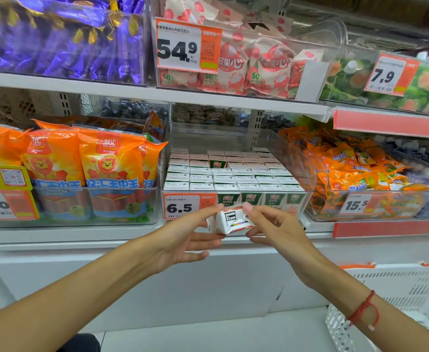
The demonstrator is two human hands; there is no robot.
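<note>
Head view: we pinch a small juice carton point(229, 221) tilted between both hands, left hand point(183, 237) at its 9 o'clock, right hand point(271, 228) at 3. Forearms outstretched, clear bin point(307, 174) at 12.

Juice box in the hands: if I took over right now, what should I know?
Left hand: pinches the juice box at its left end, other fingers straight.
Right hand: grips its right end.
The juice box is in the air, tipped over, in front of the price tag on the clear bin, which holds rows of the same boxes.
Done: one box in hand, outside the bin.
Left: set it down, in the bin or the white basket; cannot tell which.
</note>
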